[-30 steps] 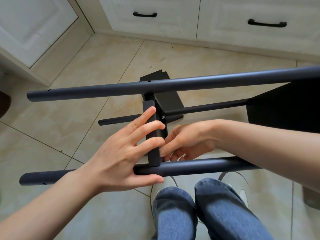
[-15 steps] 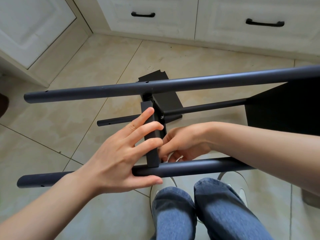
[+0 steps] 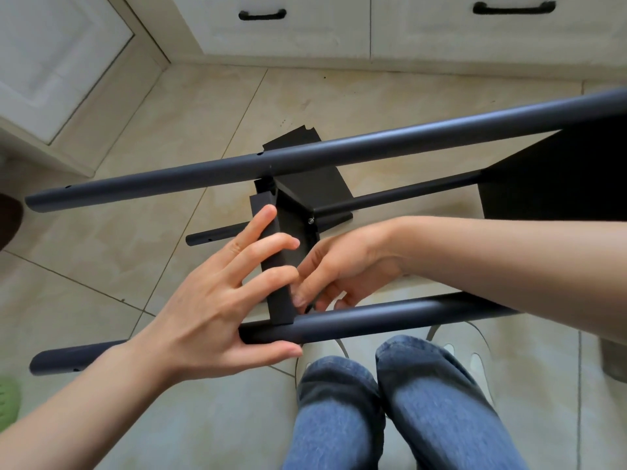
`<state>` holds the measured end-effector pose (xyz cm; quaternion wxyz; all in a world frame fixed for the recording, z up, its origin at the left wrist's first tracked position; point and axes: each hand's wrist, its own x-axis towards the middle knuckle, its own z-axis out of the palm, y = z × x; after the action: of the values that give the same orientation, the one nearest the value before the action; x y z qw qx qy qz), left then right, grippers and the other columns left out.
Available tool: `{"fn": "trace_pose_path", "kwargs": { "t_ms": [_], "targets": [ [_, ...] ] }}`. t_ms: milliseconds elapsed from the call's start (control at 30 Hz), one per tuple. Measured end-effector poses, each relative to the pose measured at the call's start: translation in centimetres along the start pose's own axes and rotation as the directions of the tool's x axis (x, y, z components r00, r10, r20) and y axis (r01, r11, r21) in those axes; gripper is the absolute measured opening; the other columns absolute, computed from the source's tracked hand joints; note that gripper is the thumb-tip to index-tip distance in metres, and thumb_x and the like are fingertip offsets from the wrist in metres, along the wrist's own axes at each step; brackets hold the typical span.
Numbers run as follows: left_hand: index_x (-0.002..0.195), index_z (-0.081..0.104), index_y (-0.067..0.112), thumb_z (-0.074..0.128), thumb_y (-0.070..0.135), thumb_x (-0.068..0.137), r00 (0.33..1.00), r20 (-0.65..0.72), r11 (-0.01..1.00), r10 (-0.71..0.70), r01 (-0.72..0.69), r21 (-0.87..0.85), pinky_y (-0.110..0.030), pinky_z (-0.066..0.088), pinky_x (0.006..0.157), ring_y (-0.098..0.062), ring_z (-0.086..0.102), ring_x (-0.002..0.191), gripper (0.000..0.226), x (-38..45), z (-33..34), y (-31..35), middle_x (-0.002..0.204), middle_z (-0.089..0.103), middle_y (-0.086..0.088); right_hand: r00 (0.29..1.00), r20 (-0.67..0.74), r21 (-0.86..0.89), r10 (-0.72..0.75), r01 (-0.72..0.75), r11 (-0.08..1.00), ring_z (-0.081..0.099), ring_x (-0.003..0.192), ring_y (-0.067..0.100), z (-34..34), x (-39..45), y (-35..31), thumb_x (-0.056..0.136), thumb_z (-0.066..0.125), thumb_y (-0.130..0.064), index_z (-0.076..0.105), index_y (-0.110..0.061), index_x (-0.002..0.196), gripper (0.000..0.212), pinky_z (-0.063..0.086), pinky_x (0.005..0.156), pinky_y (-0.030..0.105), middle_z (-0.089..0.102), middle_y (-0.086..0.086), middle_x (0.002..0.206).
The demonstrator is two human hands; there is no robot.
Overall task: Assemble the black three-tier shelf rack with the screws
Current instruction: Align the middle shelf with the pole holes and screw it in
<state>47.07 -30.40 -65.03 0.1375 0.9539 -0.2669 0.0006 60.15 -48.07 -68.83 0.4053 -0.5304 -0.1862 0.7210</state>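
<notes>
The black rack lies on its side over the tiled floor, its far pole [image 3: 373,147] and near pole [image 3: 390,320] running left to right. A black shelf panel [image 3: 276,293] stands between them, and a second shelf [image 3: 559,178] fills the right edge. A fitted screw [image 3: 310,220] shows at the panel's lower corner. My left hand [image 3: 210,300] presses straight fingers on the panel's edge, with the thumb under the near pole. My right hand [image 3: 342,266] reaches in from the right, its fingertips pinching something small and dark, seemingly a screw, where the panel meets the near pole.
White cabinets with black handles [image 3: 262,15] line the far wall and the left corner. My legs in jeans [image 3: 339,418] and white shoes [image 3: 475,351] are under the near pole. A green item [image 3: 8,401] lies at the lower left edge.
Both hands stay at the same joint. The right fingertips have shifted slightly at the panel's near corner; the rack has not moved.
</notes>
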Motion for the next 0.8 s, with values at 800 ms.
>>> {"fn": "trace_pose_path", "kwargs": {
  "t_ms": [800],
  "targets": [
    [0.118, 0.053, 0.016, 0.061, 0.064, 0.087, 0.999, 0.015, 0.999, -0.031, 0.031, 0.011, -0.032, 0.024, 0.121, -0.037, 0.013, 0.153, 0.057, 0.0, 0.19, 0.39, 0.145, 0.041, -0.009, 1.0, 0.023, -0.075, -0.001, 0.003, 0.997, 0.052, 0.067, 0.013, 0.19, 0.62, 0.11, 0.092, 0.065, -0.016, 0.068, -0.012, 0.083, 0.011, 0.041, 0.067, 0.026, 0.058, 0.001, 0.074]
  ]
}}
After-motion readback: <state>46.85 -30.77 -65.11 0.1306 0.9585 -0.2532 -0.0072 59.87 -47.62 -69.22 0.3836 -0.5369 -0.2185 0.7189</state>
